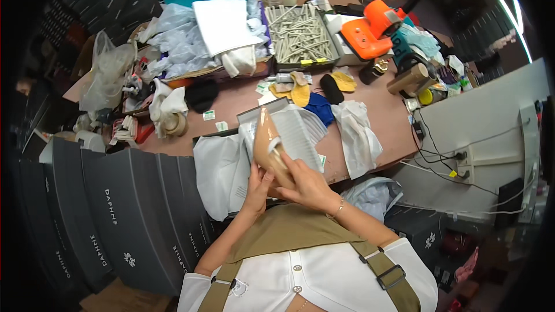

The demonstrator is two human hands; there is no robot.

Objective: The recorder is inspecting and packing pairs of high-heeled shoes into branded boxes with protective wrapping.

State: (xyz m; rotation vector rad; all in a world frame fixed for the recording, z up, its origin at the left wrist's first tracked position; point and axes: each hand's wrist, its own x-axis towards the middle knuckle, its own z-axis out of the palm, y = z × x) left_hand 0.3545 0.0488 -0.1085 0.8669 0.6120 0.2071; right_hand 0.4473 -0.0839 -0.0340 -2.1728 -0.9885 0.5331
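The nude-beige high-heeled shoe (269,147) is held just above the near edge of the worktable (387,121), over an open shoe box lined with white tissue paper (222,173). It points away from the person, toe up and sole side toward the camera.

Handling, judged from appearance:
- Weight: light; one hand could carry it.
- Stiffness: the sole and heel look rigid, the upper likely softer.
- Surface: glossy and smooth, so probably slippery and easily marked by fingerprints or scuffs.
- Best hold: around the waist of the sole and the heel end, where the form is stiff, not on the glossy toe.

Grip state:
- The right hand (306,185) is closed around the lower, heel end of the shoe, fingers wrapped over its right side.
- The left hand (258,188) rests against the left side of the heel end, fingers curled on it; how firmly it grips cannot be told.

Appearance: a slender, pointed shape in tan with a shiny finish; a small white tag or sticker (276,143) sits near mid-length
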